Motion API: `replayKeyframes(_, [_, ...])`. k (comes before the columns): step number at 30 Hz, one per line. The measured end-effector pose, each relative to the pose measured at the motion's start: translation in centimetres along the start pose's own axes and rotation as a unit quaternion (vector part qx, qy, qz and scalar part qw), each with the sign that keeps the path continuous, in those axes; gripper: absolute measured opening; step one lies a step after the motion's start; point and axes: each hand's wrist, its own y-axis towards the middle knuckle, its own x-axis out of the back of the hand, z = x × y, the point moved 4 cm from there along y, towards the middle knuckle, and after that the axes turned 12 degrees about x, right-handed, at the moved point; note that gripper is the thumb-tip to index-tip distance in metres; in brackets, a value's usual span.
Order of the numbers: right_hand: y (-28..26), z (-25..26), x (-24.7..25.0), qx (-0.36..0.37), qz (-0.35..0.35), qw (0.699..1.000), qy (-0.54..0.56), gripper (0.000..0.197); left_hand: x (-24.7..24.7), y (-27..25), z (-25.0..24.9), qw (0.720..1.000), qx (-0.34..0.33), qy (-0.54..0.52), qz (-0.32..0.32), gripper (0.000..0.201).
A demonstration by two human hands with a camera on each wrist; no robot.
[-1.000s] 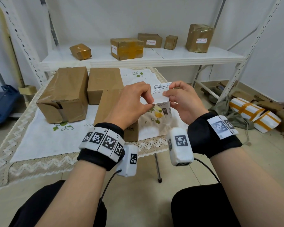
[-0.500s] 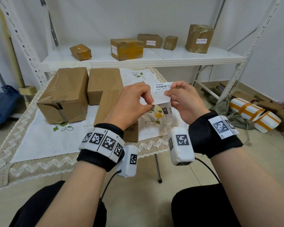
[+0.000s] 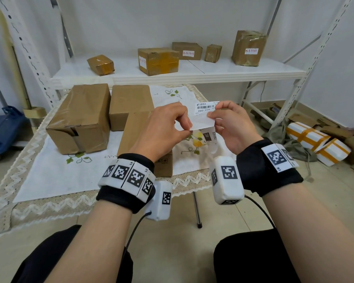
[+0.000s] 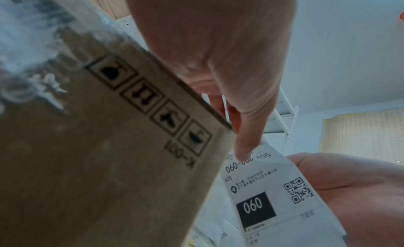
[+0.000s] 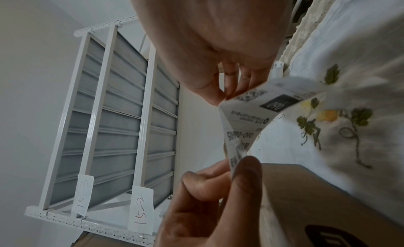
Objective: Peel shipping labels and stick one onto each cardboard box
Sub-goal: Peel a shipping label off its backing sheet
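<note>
A white shipping label point(image 3: 203, 115) with a barcode and a black "060" block hangs in the air above the table's right half. My left hand point(image 3: 185, 124) pinches its left edge between thumb and fingers, and my right hand point(image 3: 216, 117) pinches its right edge. The label point(image 4: 262, 190) bends between the two grips, and the right wrist view shows this label point(image 5: 247, 116) creased. Three plain cardboard boxes stand on the table: a large one point(image 3: 80, 117), a middle one point(image 3: 131, 105) and a near one point(image 3: 135, 133) partly hidden behind my left hand.
The table's white embroidered cloth point(image 3: 55, 176) has a lace edge. A white shelf point(image 3: 192, 75) behind it carries several taped boxes, some with small labels. Wrapped parcels point(image 3: 315, 144) and scrap cardboard lie on the floor at right. A blue cart point(image 3: 2, 129) stands at left.
</note>
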Motion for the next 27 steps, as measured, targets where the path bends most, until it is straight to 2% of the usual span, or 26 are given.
replayKeyframes(15, [0.1, -0.1, 0.4, -0.008, -0.041, 0.999, 0.025, 0.032, -0.1, 0.0, -0.2, 1.000, 0.008, -0.003, 0.001, 0.028])
replayKeyframes(21, [-0.1, 0.0, -0.5, -0.007, 0.045, 0.999, 0.020, 0.029, 0.6, -0.3, -0.5, 0.999, 0.007, -0.033, -0.008, 0.026])
replayKeyframes(23, [-0.2, -0.1, -0.7, -0.007, 0.055, 0.998, 0.025, 0.031, 0.6, -0.3, -0.4, 0.999, 0.019, -0.032, 0.000, 0.020])
replayKeyframes(27, [-0.5, 0.0, -1.0, -0.005, 0.055, 0.998, 0.017, 0.034, 0.3, -0.6, -0.6, 0.999, 0.031, -0.015, 0.007, 0.021])
